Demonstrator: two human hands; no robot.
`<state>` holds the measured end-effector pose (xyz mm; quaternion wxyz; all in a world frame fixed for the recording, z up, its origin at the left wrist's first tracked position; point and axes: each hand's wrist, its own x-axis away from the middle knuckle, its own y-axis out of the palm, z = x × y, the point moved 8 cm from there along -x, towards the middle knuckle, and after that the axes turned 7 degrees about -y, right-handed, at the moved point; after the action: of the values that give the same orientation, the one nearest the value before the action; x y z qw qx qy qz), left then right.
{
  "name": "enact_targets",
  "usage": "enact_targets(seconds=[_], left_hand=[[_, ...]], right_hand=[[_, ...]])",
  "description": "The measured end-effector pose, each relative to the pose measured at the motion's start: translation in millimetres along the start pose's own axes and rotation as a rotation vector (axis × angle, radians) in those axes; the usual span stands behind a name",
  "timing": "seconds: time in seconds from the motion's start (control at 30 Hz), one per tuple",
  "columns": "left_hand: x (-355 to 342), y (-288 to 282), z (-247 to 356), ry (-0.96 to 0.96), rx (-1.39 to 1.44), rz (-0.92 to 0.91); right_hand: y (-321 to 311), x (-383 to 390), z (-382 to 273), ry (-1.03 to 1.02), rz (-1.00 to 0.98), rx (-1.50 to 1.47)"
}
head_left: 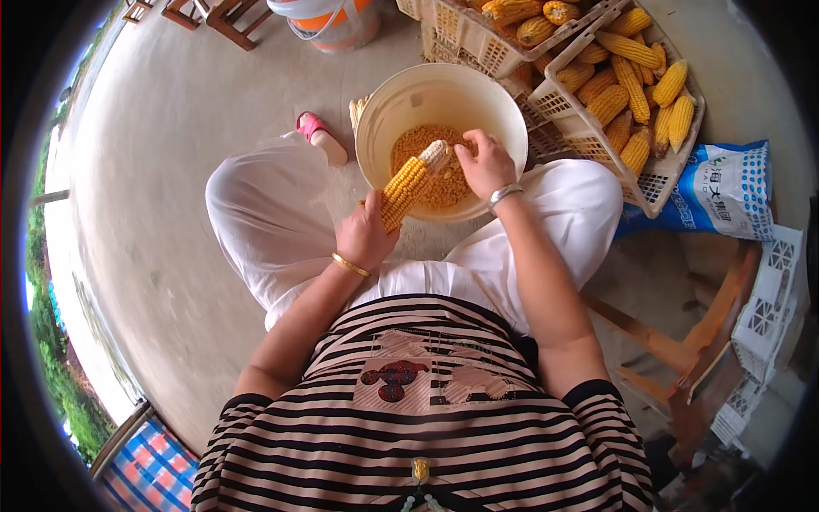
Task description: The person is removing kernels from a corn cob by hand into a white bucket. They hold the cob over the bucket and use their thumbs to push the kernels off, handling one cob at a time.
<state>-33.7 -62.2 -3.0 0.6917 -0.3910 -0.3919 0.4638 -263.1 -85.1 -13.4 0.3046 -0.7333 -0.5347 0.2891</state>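
My left hand (365,232) is wrapped round the lower part of a yellow corn cob (403,189), which tilts up to the right over the bucket. Its upper end is stripped to the pale core, while rows of kernels cover the rest. Just right of that bare tip is my right hand (488,165), its fingers curled and apart from the cob; what they hold, if anything, is hidden. Below both hands stands a round cream bucket (375,128) between my knees. Loose corn kernels (452,189) cover its bottom.
At the upper right, plastic crates (559,115) hold many corn cobs (627,85). A blue and white sack (725,192) lies beside them. Several pale stripped cobs (356,111) show left of the bucket. An orange and white pail (328,21) and wooden stools (230,21) stand farther off.
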Motion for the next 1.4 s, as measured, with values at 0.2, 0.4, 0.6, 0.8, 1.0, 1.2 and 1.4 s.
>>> enact_targets(seconds=[0.2,0.4,0.6,0.8,1.0,1.2,1.4], left_hand=[[2.0,-0.3,-8.6,-0.023,0.037,-0.015],[-0.3,2.4,-5.5,0.003,0.089,-0.046],[-1.9,3.9,-6.7,-0.003,0.1,-0.065],[-1.4,3.9,-7.5,-0.009,0.102,-0.077],[-2.6,0.3,-4.8,-0.013,0.115,-0.075],[-3.3,0.3,-5.6,-0.013,0.129,-0.078],[-4.5,2.6,-6.5,0.013,0.137,-0.064]], right_hand=[[-11.2,31.9,-27.2,-0.044,-0.518,0.009],[15.8,125.7,-32.0,-0.285,-1.135,0.285],[-11.2,154.2,-49.0,-0.5,-0.825,0.206],[4.4,147.6,-40.3,-0.448,-0.995,0.254],[59.5,125.4,-30.2,-0.343,-1.181,0.487],[85.0,137.6,-16.7,-0.387,-1.405,0.588],[63.4,120.0,-27.1,-0.34,-1.363,0.336]])
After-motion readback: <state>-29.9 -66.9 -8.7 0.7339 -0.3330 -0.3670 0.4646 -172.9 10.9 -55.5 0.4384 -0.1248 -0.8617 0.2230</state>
